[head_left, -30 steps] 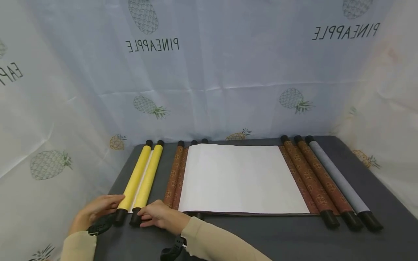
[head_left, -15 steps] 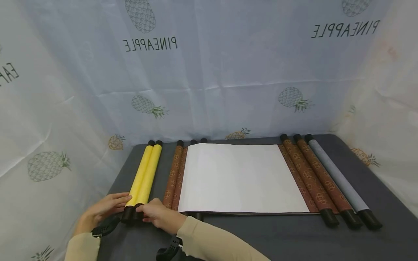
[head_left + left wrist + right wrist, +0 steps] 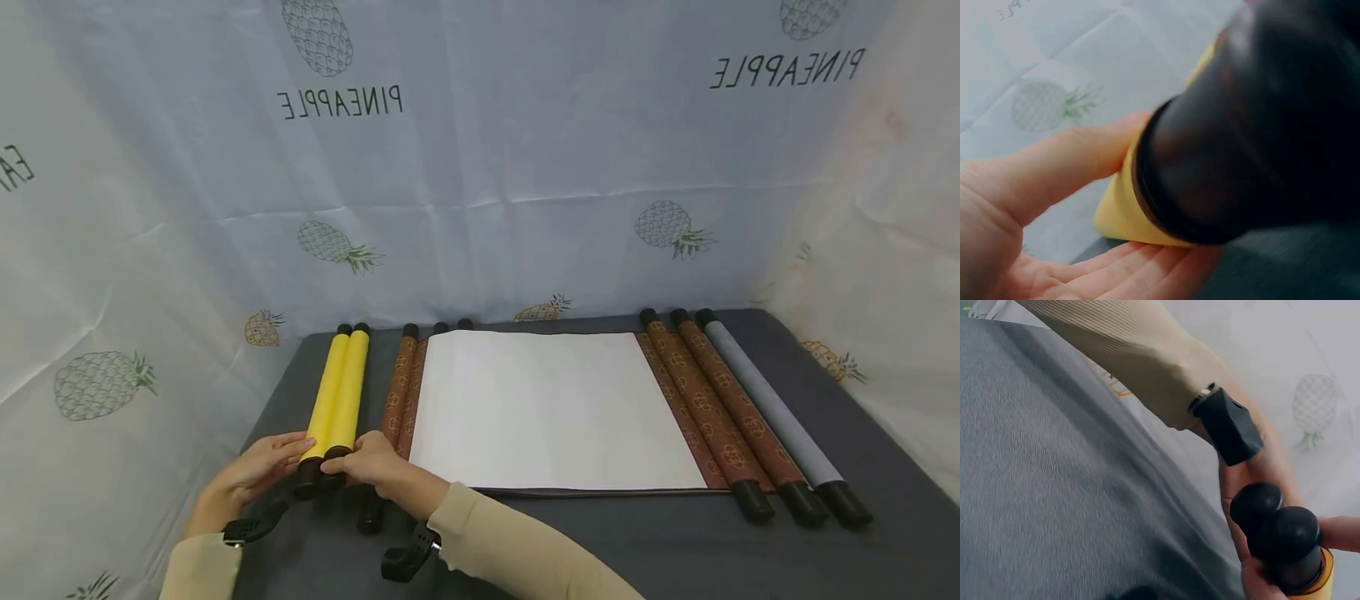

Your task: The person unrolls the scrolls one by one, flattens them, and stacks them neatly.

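A yellow scroll (image 3: 347, 392) with two black-knobbed rollers side by side is at the left of the table, in the head view. My left hand (image 3: 262, 468) grips the near end of its left roller; in the left wrist view the thumb lies on top and the fingers (image 3: 1147, 269) reach underneath. My right hand (image 3: 382, 471) holds the right roller at its black knob (image 3: 335, 467). Both black end knobs (image 3: 1291, 534) show close together in the right wrist view. The near end appears raised off the table.
Right of the yellow scroll lies a brown patterned roller (image 3: 400, 383). A white sheet with brown borders (image 3: 555, 408) is spread across the middle. Brown rollers (image 3: 697, 400) and a grey roll (image 3: 772, 404) lie at its right. Pineapple-print cloth (image 3: 480, 167) hangs behind the dark table (image 3: 600, 542).
The two yellow rollers came together, covering the pale strip between them. Both hands then moved slightly up and right in the head view, lifting the near end.
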Demonstrator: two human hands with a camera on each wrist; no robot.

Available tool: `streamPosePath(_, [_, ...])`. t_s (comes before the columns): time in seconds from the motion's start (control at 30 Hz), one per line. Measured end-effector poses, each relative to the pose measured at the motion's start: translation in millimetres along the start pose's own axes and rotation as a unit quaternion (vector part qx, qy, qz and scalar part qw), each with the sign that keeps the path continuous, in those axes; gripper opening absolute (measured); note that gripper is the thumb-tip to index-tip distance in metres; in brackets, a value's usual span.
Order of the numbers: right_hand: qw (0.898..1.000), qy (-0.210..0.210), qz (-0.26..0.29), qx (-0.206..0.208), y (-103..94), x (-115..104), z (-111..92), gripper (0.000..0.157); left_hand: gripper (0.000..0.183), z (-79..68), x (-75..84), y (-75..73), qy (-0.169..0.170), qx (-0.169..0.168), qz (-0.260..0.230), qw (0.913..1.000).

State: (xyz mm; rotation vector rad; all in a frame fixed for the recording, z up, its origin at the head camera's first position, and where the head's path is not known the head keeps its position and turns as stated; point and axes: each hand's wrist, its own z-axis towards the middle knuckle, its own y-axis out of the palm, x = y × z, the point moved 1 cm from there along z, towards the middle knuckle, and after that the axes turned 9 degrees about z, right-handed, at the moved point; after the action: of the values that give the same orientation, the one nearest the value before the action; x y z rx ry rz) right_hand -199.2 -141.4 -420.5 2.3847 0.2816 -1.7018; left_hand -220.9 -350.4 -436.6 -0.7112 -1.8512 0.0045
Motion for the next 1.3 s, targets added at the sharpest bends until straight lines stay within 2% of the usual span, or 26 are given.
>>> streamPosePath(0.17, [0.999, -0.022, -0.046, -0.012, -19.3, 1, -3, 0.022, 0.074, 8.2, 3.1, 12.4, 0.025, 0.003, -0.018, 0.9995])
streamPosePath(0.3, [0.996, -0.055, -0.055, -0.045, -33.3, 4, -6, 0.021, 0.069, 13.5, 7.0, 21.4, 0.047, 0.004, -0.024, 0.9986])
streamPosePath(0.4, [0.994, -0.071, -0.047, -0.075, -46.6, 5, -7, 0.021, 0.070, 17.8, 15.9, 28.3, 0.050, 0.011, -0.011, 0.9986])
streamPosePath(0.47, [0.993, -0.074, -0.040, -0.088, -56.7, 4, -8, 0.027, 0.074, 21.2, 23.5, 33.5, 0.053, 0.018, -0.004, 0.9984])
streamPosePath(0.63, [0.990, -0.091, -0.035, -0.106, -82.0, 0, -12, 0.041, 0.083, 29.8, 41.9, 48.5, 0.056, 0.038, 0.006, 0.9977])
streamPosePath(0.77, [0.986, -0.111, -0.035, -0.122, -99.8, -2, -15, 0.045, 0.087, 36.0, 54.2, 60.7, 0.071, 0.045, -0.003, 0.9965])
streamPosePath(0.97, [0.982, -0.129, -0.041, -0.129, -126.1, -5, -20, 0.049, 0.085, 45.1, 74.3, 79.6, 0.111, 0.037, -0.016, 0.9929])
streamPosePath(1.17, [0.981, -0.137, -0.076, -0.117, -153.5, -12, -28, 0.054, 0.079, 55.7, 94.3, 100.4, 0.166, 0.033, -0.028, 0.9852])
streamPosePath(1.3, [0.978, -0.146, -0.111, -0.100, -171.7, -16, -34, 0.057, 0.079, 63.4, 106.4, 115.5, 0.171, 0.032, -0.041, 0.9839])
